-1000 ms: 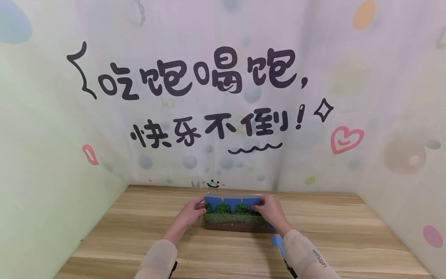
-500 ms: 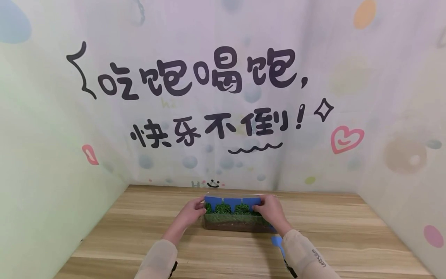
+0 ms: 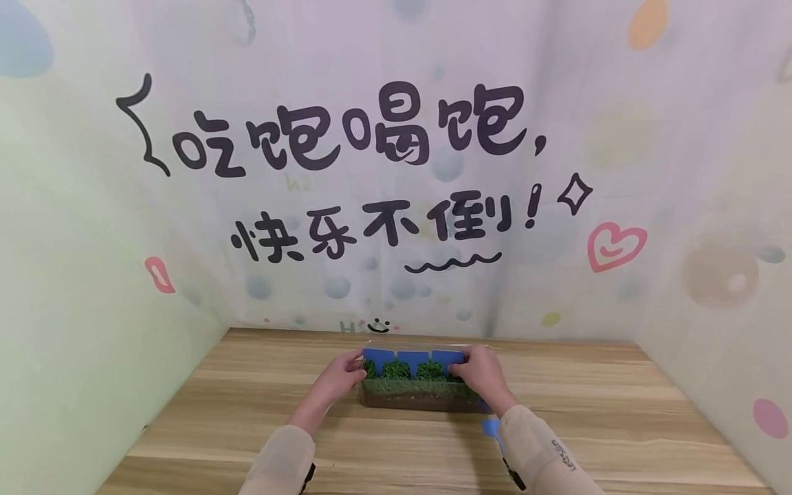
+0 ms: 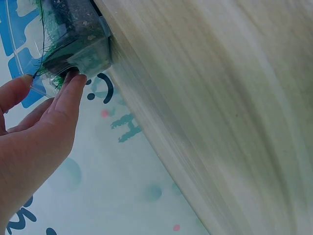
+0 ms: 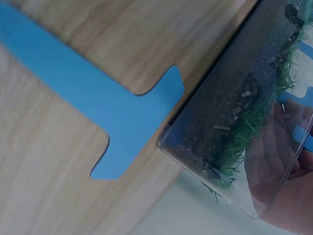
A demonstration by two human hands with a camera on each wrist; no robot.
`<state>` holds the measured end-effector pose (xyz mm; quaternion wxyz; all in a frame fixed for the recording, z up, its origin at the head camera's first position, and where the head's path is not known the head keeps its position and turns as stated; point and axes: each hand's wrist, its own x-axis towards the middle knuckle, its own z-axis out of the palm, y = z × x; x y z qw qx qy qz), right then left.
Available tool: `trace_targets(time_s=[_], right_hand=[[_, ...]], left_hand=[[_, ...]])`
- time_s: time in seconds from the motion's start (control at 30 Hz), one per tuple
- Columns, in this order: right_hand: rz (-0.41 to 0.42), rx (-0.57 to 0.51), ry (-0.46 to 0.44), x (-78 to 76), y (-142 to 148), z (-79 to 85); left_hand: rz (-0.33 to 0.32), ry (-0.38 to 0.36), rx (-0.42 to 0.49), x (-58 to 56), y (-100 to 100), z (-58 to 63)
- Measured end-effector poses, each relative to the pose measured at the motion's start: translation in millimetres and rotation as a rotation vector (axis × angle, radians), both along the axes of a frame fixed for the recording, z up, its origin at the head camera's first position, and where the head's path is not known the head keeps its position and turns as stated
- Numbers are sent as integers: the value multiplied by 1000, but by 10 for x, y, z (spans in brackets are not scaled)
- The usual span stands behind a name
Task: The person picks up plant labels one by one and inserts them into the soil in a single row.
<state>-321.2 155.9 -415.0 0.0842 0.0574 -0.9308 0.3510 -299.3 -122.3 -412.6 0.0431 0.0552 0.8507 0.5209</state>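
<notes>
A clear plastic box [image 3: 421, 399] of dark soil and green grass stands on the table, long side toward me. Three blue T-shaped plant labels [image 3: 412, 362] rise in a row from the grass. My left hand [image 3: 337, 376] holds the box's left end, thumb at the rim and fingers against the end wall in the left wrist view. At the right end, my right hand [image 3: 485, 375] pinches the rightmost blue label [image 3: 447, 357]; the right wrist view shows this hand through the clear wall. Part of its grip is hidden.
Another blue T-shaped label [image 5: 107, 112] lies flat on the wooden table [image 3: 247, 412], just in front of the box's right end and partly under my right forearm. A printed white curtain [image 3: 396, 295] hangs behind the table.
Both hands stay nearly where they were. The rightmost label and my right hand have shifted very slightly to the right, and the right sleeve slightly left.
</notes>
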Motion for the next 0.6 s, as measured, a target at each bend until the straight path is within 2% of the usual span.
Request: trace_targets(time_s=[0.6], right_hand=[[28,99,17,-14,2,23]], left_hand=[[8,-1,-6,6,15,3]])
